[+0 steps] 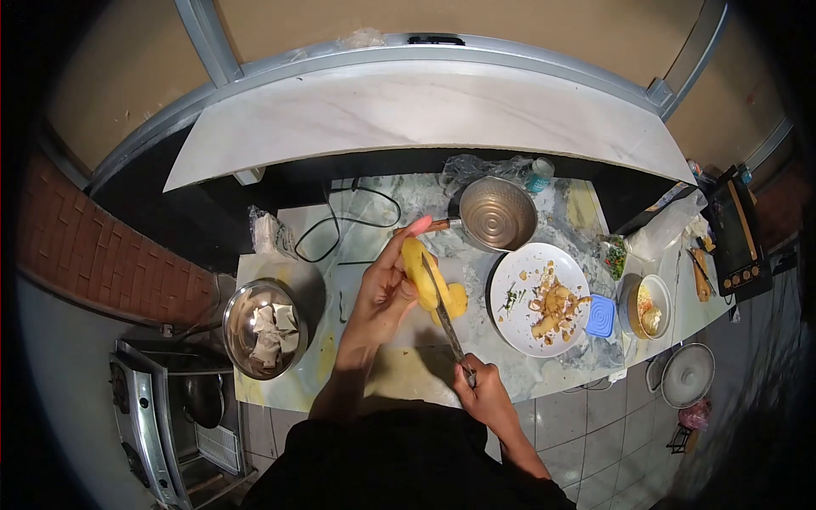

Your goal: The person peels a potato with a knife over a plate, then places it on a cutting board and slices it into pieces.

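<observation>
Clock centred on the left hand: open at nine o'clock, over tabletop; stopped between eight and nine by a steel bowl; crossed at eleven by a loose cable; blocked at two by a saucepan; barred near four by a knife; blocked at three, farther out, by a white plate; clear between forearms at about half past five.

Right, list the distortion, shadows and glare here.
Head view: fisheye bending curves the marble ledge, and the corners go black; dark shadows fall right of the steel bowl and left of the white plate; faint glints inside the pot; the lower right is dim and streaky.
</observation>
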A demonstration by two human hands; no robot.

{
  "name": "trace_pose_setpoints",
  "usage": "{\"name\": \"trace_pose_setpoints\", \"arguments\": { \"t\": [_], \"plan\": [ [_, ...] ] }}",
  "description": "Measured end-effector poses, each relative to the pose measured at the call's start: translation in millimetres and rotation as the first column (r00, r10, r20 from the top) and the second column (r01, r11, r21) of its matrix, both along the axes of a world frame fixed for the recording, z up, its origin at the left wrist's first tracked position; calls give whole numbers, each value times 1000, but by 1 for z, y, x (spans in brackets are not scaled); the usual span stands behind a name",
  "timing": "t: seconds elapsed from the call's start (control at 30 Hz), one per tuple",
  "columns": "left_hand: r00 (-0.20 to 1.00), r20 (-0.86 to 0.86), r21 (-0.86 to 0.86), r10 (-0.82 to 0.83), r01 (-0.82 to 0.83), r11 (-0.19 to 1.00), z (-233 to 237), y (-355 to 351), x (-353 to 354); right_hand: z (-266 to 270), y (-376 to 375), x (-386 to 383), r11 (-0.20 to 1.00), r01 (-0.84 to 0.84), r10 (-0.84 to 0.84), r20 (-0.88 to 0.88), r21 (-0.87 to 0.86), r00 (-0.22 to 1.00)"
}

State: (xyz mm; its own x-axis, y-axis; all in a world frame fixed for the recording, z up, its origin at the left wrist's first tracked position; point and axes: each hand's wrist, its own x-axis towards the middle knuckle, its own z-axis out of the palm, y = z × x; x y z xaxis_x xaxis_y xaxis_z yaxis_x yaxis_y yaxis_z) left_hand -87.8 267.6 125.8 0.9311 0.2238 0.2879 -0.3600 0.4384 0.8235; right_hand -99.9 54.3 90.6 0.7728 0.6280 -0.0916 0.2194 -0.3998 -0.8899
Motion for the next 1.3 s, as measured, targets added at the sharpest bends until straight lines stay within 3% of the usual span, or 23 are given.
{"name": "trace_pose_setpoints", "arguments": {
  "t": [0.07,0.27,0.5,0.57,0.7,0.77,0.9,0.93,0.97,1.03,1.17,1.23,1.3],
  "plan": [
    [1000,20,155,-18,14,988,4,7,0,-4,0,-1,1000,-3,3,-8,2,1000],
    [999,-27,326,29,-18,945,17,15,-7,-12,0,-6,996,-11,13,-20,90,1000],
    [1000,-14,383,-2,7,924,11,26,-8,-16,-2,-9,997,-48,52,-57,63,997],
    [995,-93,352,-33,64,934,4,30,-10,-15,-1,-9,998,-38,42,-106,42,993],
    [997,-72,386,-39,64,920,-30,38,-5,-24,0,-9,999,-39,42,-100,34,994],
    [986,-163,363,-39,97,927,-46,35,-2,-41,-1,-8,999,-11,6,-136,-35,991],
    [977,-207,415,42,49,908,-140,32,-1,-78,-10,-16,994,26,-30,-31,-109,999],
    [944,-326,498,50,126,858,-155,35,-6,-85,-13,-17,989,16,-19,-20,-150,1000],
    [944,-326,493,44,130,860,-170,34,-7,-89,-15,-17,982,9,-10,-7,-190,1000],
    [956,-263,512,132,22,859,-180,26,-13,-87,-14,-17,963,7,-14,-22,-269,1000],
    [919,-366,511,148,65,857,-183,26,-21,-97,-15,-18,925,11,-1,26,-380,1000],
    [928,-298,646,225,23,763,-195,30,-21,-100,-15,-19,924,8,0,21,-381,1000],
    [921,-298,675,250,19,737,-197,31,-21,-97,-13,-18,923,11,-3,20,-384,1000]
  ]
}}
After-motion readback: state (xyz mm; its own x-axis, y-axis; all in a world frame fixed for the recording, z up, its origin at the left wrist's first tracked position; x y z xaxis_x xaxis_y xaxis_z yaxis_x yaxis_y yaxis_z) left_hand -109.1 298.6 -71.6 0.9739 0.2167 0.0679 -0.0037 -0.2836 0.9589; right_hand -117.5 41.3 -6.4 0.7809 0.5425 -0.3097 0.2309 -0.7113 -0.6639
